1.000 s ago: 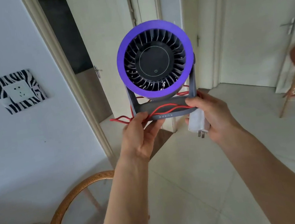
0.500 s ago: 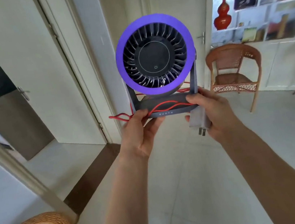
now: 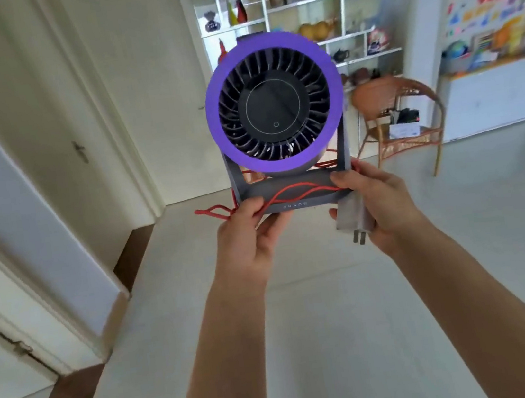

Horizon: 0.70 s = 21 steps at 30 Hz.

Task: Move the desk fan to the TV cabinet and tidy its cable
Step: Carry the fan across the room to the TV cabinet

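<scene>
I hold a desk fan (image 3: 275, 106) upright in front of me: a purple ring around dark blades on a grey stand. My left hand (image 3: 249, 234) grips the stand's left corner. At the stand's right corner, my right hand (image 3: 379, 202) grips the base together with the white plug adapter (image 3: 353, 219), prongs pointing down. The red cable (image 3: 300, 190) is wound around the base, with a loop sticking out to the left. No TV cabinet is in view.
A rattan chair (image 3: 401, 118) with items on its seat stands ahead right, in front of a white display shelf (image 3: 301, 4) full of ornaments. A white cabinet (image 3: 496, 95) with colourful clutter stands at right. Closed doors (image 3: 53, 133) line the left. Tiled floor lies ahead.
The view has swung right: the wall socket and glass table left the frame, and the shelf, chair and cabinet came in. Both hands keep the same grip on the fan.
</scene>
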Available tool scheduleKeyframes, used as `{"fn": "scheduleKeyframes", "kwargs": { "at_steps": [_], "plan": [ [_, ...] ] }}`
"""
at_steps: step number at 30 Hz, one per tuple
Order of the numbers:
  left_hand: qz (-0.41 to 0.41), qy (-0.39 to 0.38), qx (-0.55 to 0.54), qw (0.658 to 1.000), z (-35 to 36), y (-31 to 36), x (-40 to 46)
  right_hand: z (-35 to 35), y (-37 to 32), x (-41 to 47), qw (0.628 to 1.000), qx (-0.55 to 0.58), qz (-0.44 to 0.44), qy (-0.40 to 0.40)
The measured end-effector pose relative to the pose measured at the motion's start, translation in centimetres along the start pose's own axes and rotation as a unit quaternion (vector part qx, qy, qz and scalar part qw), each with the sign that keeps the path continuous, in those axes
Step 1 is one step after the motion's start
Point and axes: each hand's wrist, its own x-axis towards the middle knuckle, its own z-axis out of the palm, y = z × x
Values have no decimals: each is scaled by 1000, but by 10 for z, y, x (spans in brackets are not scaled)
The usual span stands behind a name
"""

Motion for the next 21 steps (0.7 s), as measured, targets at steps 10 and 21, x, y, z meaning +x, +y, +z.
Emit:
{"fn": "scheduleKeyframes", "kwargs": {
  "at_steps": [10,21],
  "plan": [
    [-97,-137,31,985,104,-44,123,-61,-35,91,985,16,-76,152],
    [-200,-241,80,946,220,-145,171,-174,-73,128,942,22,-134,307]
  ]
}}
